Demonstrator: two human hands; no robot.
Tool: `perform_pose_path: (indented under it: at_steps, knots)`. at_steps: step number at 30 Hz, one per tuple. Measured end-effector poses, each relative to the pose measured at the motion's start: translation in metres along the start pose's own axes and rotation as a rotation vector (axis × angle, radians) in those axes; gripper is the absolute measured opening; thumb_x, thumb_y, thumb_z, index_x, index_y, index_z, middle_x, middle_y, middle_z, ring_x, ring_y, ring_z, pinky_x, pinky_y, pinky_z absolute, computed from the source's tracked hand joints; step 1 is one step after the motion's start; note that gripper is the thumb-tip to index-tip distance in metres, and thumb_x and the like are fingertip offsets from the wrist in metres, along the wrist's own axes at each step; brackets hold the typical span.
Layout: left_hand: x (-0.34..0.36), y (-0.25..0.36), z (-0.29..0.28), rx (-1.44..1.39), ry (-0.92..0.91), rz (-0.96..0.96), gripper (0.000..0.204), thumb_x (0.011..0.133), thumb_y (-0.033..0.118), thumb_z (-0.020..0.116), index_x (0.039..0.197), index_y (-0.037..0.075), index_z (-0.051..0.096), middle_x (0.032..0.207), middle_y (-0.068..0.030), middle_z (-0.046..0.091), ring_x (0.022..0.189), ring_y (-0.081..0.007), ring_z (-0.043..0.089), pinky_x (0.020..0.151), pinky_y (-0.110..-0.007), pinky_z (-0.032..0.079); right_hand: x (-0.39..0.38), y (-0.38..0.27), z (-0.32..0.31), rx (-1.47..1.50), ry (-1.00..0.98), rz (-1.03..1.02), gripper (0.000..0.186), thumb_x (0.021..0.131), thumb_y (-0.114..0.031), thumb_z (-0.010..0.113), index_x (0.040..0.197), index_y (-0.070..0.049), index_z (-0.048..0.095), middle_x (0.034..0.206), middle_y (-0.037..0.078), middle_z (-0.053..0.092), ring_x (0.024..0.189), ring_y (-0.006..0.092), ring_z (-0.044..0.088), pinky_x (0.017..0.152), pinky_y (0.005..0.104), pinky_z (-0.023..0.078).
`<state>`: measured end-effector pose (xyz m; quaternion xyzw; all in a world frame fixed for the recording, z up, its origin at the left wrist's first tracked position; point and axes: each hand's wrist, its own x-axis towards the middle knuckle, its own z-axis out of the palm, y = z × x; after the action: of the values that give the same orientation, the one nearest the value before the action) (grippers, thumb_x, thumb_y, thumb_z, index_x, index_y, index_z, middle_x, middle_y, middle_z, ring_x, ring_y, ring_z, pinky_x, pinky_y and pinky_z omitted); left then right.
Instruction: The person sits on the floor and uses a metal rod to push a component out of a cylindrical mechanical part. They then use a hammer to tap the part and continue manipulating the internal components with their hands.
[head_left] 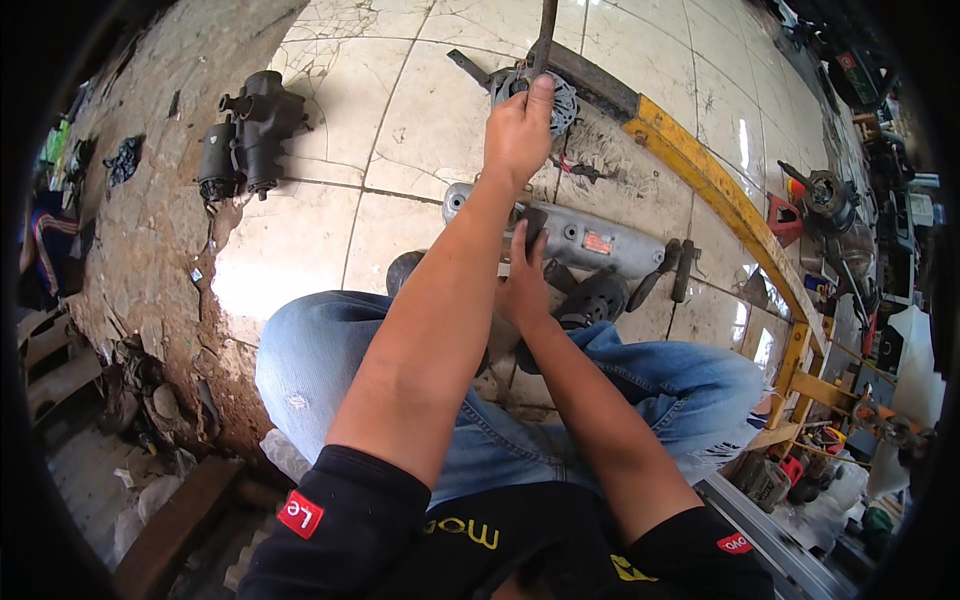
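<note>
My left hand [518,135] grips an upright dark metal bar [547,30], held over a round, slotted metal part [560,105] at the far end of the workspace. My right hand [523,275] is lower, its fingers on a dark block [532,222] at a long silver-grey metal housing [620,258] with a red label; its thumb is hidden. The housing lies crosswise beside black clogs [590,298]. A short dark cylindrical piece [683,272] is at its right end. Red-and-black small items [580,168] lie on the tiles between the round part and the housing.
A long yellow metal beam [700,165] angles down the right to a yellow frame. A black housing with a cylinder [262,130] sits at upper left on cracked tiles [330,230] beside broken concrete [170,250]. Assorted parts, containers and bags crowd the right edge. My bent knees are below.
</note>
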<state>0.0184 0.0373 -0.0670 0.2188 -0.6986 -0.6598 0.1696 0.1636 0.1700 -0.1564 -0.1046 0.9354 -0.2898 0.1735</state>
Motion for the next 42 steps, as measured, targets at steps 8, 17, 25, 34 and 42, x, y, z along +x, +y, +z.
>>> perform_pose_path:
  at_steps: [8, 17, 25, 34, 42]
  knots:
    - [0.002, 0.003, -0.009, -0.215, -0.215, -0.144, 0.067, 0.096, 0.065, 0.044, 0.078, 0.002, 0.057, 0.062, -0.0041, 0.050, 0.057, -0.0141, 0.046, 0.055, -0.031, 0.040, 0.008, 0.009, -0.004, 0.058, 0.025, -0.071, 0.094, 0.074, 0.004, 0.054, 0.157, -0.018, 0.017, 0.153, 0.041, 0.008, 0.139, 0.0549, 0.023, 0.103, 0.0467, 0.043]
    - [-0.006, 0.013, -0.016, -0.268, -0.234, -0.178, 0.061, 0.096, 0.064, 0.047, 0.080, 0.006, 0.056, 0.064, -0.0003, 0.049, 0.057, -0.0101, 0.045, 0.053, -0.026, 0.038, 0.040, 0.015, -0.029, 0.130, 0.001, -0.171, 0.076, 0.083, 0.002, 0.049, 0.153, -0.024, 0.033, 0.149, 0.036, 0.029, 0.129, 0.0475, 0.044, 0.100, 0.0428, 0.045]
    - [0.002, 0.007, -0.012, -0.134, -0.196, -0.132, 0.070, 0.098, 0.062, 0.044, 0.081, -0.003, 0.060, 0.070, -0.0088, 0.058, 0.068, -0.0183, 0.052, 0.066, -0.034, 0.046, 0.004, 0.018, -0.085, -0.522, -0.047, -0.387, 0.061, 0.084, -0.005, 0.056, 0.143, -0.017, 0.047, 0.154, 0.012, 0.037, 0.104, 0.0313, 0.063, 0.082, 0.0392, 0.053]
    - [0.014, 0.006, -0.002, 0.023, -0.186, -0.139, 0.076, 0.097, 0.064, 0.041, 0.093, -0.009, 0.063, 0.089, -0.0246, 0.065, 0.087, -0.0352, 0.060, 0.085, -0.041, 0.047, -0.003, 0.014, -0.055, -0.504, -0.034, -0.700, 0.054, 0.082, -0.006, 0.055, 0.135, -0.018, 0.054, 0.147, -0.004, 0.048, 0.072, 0.0189, 0.067, 0.068, 0.0338, 0.055]
    - [0.019, 0.001, 0.002, 0.012, -0.180, -0.147, 0.076, 0.098, 0.062, 0.041, 0.096, -0.010, 0.064, 0.087, -0.0246, 0.066, 0.085, -0.0356, 0.061, 0.084, -0.040, 0.048, 0.031, 0.005, -0.032, -0.429, -0.167, -0.557, 0.065, 0.084, -0.004, 0.052, 0.145, -0.021, 0.043, 0.155, -0.004, 0.038, 0.079, 0.0253, 0.070, 0.066, 0.0388, 0.058]
